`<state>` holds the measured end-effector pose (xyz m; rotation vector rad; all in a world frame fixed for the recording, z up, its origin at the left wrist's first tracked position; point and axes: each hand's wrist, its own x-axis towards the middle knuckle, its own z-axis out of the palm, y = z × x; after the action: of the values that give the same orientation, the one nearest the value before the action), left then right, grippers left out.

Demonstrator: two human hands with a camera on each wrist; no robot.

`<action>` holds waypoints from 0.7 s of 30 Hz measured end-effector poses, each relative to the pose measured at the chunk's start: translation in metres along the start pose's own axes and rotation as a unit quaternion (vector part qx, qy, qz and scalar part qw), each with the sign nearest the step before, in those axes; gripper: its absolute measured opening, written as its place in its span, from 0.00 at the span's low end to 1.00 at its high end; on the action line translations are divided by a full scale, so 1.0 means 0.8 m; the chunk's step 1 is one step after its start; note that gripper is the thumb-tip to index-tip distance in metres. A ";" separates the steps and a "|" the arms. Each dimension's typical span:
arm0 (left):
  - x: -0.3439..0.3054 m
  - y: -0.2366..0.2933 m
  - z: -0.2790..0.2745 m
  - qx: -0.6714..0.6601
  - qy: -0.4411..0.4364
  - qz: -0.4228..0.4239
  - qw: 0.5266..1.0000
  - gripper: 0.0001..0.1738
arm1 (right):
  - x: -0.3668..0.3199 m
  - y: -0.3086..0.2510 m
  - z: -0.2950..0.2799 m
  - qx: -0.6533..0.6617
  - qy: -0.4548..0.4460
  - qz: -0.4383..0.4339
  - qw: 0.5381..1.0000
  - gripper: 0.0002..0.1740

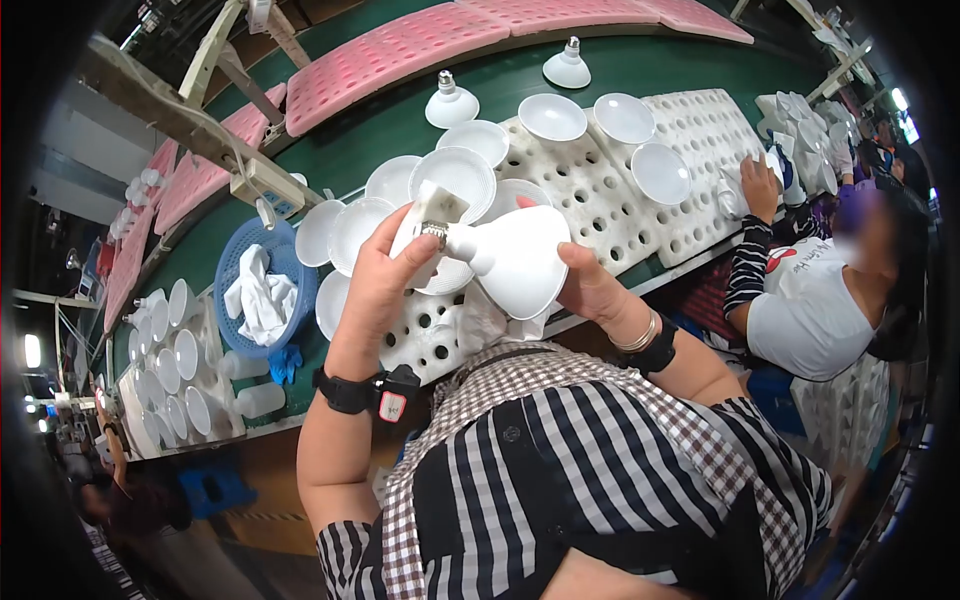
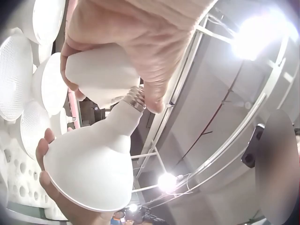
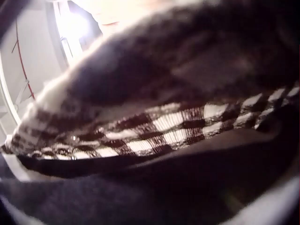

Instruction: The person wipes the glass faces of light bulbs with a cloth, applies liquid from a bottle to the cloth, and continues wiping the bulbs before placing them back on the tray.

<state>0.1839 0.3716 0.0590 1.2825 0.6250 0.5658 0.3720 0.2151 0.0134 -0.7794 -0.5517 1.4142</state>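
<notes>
A white reflector light bulb (image 1: pixel 525 262) is held in front of the apron, its wide face to the right and its metal screw base (image 1: pixel 433 232) to the left. My right hand (image 1: pixel 597 290) grips the bulb by its wide rim, fingers behind and thumb at the near edge. My left hand (image 1: pixel 378 280) holds a white block-like piece (image 2: pixel 101 72) with rounded sides, its kind unclear. In the left wrist view the left thumb (image 2: pixel 154 96) lies right at the screw base. The right wrist view has only blurred checked apron cloth (image 3: pixel 173 133).
Behind the hands, several bulbs stand on a white foam tray (image 1: pixel 610 215) with holes. To the left are a blue basket (image 1: pixel 235 270) with white gloves and more bulbs (image 1: pixel 187 353). Pink foam trays (image 1: pixel 390 60) line the far side. A second person (image 1: pixel 820 300) works at the right.
</notes>
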 end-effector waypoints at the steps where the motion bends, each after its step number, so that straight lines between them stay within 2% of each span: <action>1: 0.002 0.000 0.002 0.001 -0.002 -0.002 1.000 0.35 | 0.001 -0.001 -0.004 -0.035 0.006 -0.023 0.999 0.65; 2: 0.005 0.001 0.003 -0.014 -0.008 -0.005 1.000 0.33 | 0.000 -0.005 -0.004 -0.033 0.007 -0.024 0.999 0.65; 4: 0.008 0.008 0.006 -0.026 -0.015 -0.009 0.999 0.32 | -0.001 -0.017 0.000 -0.137 0.008 -0.070 0.988 0.71; 7: 0.013 0.018 0.011 -0.044 -0.038 -0.055 0.997 0.28 | 0.002 -0.023 0.008 -0.186 0.026 -0.111 0.976 0.73; 9: 0.018 0.016 0.009 -0.022 -0.009 -0.039 0.999 0.26 | 0.007 -0.023 0.007 -0.179 0.020 -0.107 0.978 0.74; 14: 0.037 0.025 0.005 -0.013 -0.004 -0.036 0.999 0.24 | 0.022 -0.024 -0.008 -0.185 -0.004 -0.098 0.978 0.75; 17: 0.063 0.036 -0.009 0.008 0.004 -0.026 1.000 0.22 | 0.030 -0.021 -0.027 -0.215 -0.028 -0.137 0.966 0.72; 19: 0.092 0.053 -0.033 0.026 0.024 0.027 0.999 0.21 | 0.028 -0.019 -0.046 -0.206 0.013 -0.144 0.968 0.57; 20: 0.112 0.063 -0.046 0.046 0.059 0.070 0.995 0.20 | 0.025 -0.021 -0.054 -0.205 0.012 -0.149 0.967 0.57; 21: 0.133 0.074 -0.060 0.092 0.100 0.101 0.986 0.20 | 0.019 -0.022 -0.063 -0.203 0.048 -0.123 0.970 0.49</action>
<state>0.2231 0.4909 0.0973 1.4857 0.7302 0.8264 0.4226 0.2231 -0.0076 -1.0589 -0.8477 1.0391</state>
